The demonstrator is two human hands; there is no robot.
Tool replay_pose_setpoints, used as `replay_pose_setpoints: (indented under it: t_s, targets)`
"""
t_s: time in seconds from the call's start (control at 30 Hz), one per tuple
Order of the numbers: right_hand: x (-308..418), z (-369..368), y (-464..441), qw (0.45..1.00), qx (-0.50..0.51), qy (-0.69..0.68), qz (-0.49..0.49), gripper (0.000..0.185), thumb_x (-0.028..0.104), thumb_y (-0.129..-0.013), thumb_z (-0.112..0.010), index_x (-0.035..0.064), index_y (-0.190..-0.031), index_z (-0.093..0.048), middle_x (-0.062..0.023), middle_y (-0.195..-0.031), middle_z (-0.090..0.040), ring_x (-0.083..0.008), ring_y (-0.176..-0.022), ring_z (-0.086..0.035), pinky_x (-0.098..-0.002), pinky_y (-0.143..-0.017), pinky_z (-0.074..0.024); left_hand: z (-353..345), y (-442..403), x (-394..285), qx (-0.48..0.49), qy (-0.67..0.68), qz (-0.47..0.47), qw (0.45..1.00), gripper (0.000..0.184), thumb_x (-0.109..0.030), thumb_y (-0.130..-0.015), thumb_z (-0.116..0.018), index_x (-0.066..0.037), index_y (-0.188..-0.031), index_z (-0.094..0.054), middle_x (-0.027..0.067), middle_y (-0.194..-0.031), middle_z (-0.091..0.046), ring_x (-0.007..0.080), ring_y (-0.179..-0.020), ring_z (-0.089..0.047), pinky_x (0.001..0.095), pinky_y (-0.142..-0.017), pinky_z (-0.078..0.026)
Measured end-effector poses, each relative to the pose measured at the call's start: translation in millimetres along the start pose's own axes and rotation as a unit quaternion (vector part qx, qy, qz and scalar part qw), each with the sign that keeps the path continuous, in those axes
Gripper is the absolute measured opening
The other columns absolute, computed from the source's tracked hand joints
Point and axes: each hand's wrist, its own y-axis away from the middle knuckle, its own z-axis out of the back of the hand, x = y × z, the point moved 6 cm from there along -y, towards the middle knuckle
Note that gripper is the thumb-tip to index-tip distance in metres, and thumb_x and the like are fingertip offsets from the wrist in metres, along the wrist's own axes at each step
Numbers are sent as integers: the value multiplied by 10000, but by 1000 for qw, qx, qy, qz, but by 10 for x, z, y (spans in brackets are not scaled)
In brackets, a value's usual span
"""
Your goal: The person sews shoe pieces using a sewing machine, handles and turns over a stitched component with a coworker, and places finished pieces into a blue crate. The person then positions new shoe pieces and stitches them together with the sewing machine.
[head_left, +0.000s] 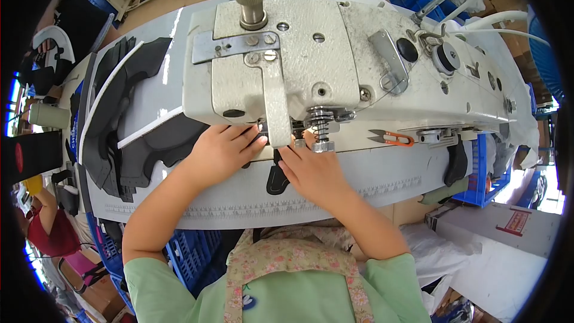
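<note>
Beneath the head of a white industrial sewing machine (245, 78), both of my hands work close to the needle area. My left hand (218, 154) is on the left side with its fingers curled together; the machine head partly hides their tips, and what they hold cannot be made out. My right hand (314, 173) has its fingers closed at the upper end of a small black piece (277, 178), whose rounded end points toward me. The needle and presser foot are mostly hidden behind the machine's white front lever (278, 107).
Dark grey shaped pieces (107, 137) with pale edges lie stacked on the table's left. Orange-handled thread snips (391, 137) rest right of the needle area. A printed ruler (371, 190) runs along the front edge. Blue crates (478, 173) stand nearby. Another person (51, 221) sits at far left.
</note>
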Motion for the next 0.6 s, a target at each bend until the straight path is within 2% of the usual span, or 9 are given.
replay_pose_setpoints:
  t_s: [0.27,0.37,0.43,0.57,0.6]
  targets:
    - [0,-24,-34,1000,0,-7,17,202,153,-743,-664,42,-886,-574,-120,-1011,-583,-276,-1066,-507,-393,-888,-404,-40,7,45,14,20,13,1000,344,-185,-745,-596,-128,-1081,-646,43,-1108,-642,172,-1007,-602,307,-813,-484]
    - [-20,-44,-46,1000,-3,-5,31,200,153,-749,-663,38,-892,-584,-128,-1005,-583,-290,-1075,-502,-407,-906,-403,-58,15,91,-3,17,25,1000,351,-180,-747,-595,-142,-1093,-645,21,-1118,-643,150,-958,-616,298,-752,-497]
    - [-47,-60,-62,1000,11,-5,19,292,180,-823,-629,62,-1090,-611,-95,-1031,-633,-287,-958,-569,-438,-850,-429,-104,24,127,25,18,35,999,342,-171,-763,-591,-149,-1100,-643,5,-1120,-643,128,-871,-634,295,-634,-504]
    - [-91,-160,-62,1000,23,2,9,294,176,-824,-628,52,-1090,-615,-110,-1073,-620,-287,-950,-586,-428,-802,-445,-30,-42,152,5,20,29,999,253,-183,-807,-597,-136,-1044,-669,1,-1000,-672,133,-755,-642,312,-538,-491]
    - [-96,-173,-55,1000,14,-5,10,199,178,-778,-655,24,-901,-635,-123,-999,-592,-292,-988,-544,-422,-869,-423,-18,-67,181,15,50,71,996,211,-200,-826,-599,-123,-1004,-681,7,-914,-672,151,-720,-642,316,-534,-492]
